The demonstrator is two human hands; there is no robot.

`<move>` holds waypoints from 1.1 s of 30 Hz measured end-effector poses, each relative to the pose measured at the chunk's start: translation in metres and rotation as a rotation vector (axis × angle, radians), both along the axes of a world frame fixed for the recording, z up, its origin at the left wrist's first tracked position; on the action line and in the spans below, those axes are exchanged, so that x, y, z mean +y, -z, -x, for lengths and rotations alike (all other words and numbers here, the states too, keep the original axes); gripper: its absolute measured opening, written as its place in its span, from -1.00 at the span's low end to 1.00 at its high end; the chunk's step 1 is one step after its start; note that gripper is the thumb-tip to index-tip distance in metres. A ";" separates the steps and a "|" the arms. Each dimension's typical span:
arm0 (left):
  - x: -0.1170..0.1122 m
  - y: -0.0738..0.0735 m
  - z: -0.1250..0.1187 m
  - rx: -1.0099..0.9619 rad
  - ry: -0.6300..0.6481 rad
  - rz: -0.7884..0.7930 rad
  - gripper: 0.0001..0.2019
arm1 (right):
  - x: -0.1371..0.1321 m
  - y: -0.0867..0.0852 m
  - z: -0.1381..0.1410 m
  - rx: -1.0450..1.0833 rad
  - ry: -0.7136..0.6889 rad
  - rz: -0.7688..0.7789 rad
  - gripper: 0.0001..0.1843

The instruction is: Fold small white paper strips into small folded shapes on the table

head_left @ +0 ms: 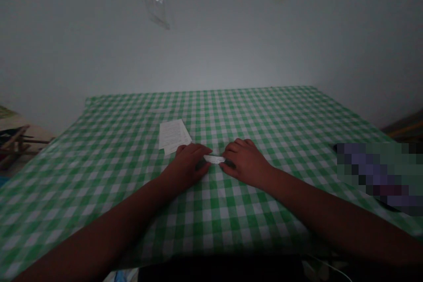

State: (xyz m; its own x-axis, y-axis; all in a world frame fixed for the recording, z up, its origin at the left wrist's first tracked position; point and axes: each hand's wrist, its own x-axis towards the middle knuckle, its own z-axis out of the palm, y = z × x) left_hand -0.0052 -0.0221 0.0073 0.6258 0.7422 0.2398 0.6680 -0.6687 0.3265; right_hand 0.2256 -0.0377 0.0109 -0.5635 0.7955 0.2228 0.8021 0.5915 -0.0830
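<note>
Paper strip [214, 159] — between left fingers [201, 149] and right fingers [232, 146], pinched at both ends

The strip [214, 159] is narrow, pale paper with lines of print too small to read, stretched crosswise with its ends pinched in the left hand [188, 163] and the right hand [247, 162], whether touching the cloth [214, 116] or just above it unclear.

Forearms [128, 205] slanting inward, fingers [198, 149] pinched
</note>
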 end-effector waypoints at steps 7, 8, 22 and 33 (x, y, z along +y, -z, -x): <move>-0.001 -0.010 -0.003 0.048 -0.010 -0.030 -0.75 | 0.001 -0.003 0.000 0.044 0.034 0.004 -0.74; 0.000 -0.010 -0.003 0.062 -0.016 -0.029 -0.75 | 0.000 -0.003 0.000 0.050 0.030 0.004 -0.74; 0.005 -0.013 0.002 0.052 -0.014 -0.087 -0.80 | 0.013 0.009 -0.011 0.745 -0.018 0.435 -0.90; 0.007 -0.005 0.006 0.024 -0.067 -0.151 -0.62 | 0.019 0.014 -0.014 0.909 0.073 0.560 -0.89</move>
State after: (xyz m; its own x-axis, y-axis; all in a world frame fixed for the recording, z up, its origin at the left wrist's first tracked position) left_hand -0.0116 -0.0152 0.0119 0.5828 0.7391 0.3378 0.7192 -0.6626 0.2091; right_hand 0.2393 -0.0184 -0.0033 -0.3165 0.9400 0.1275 0.3343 0.2363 -0.9124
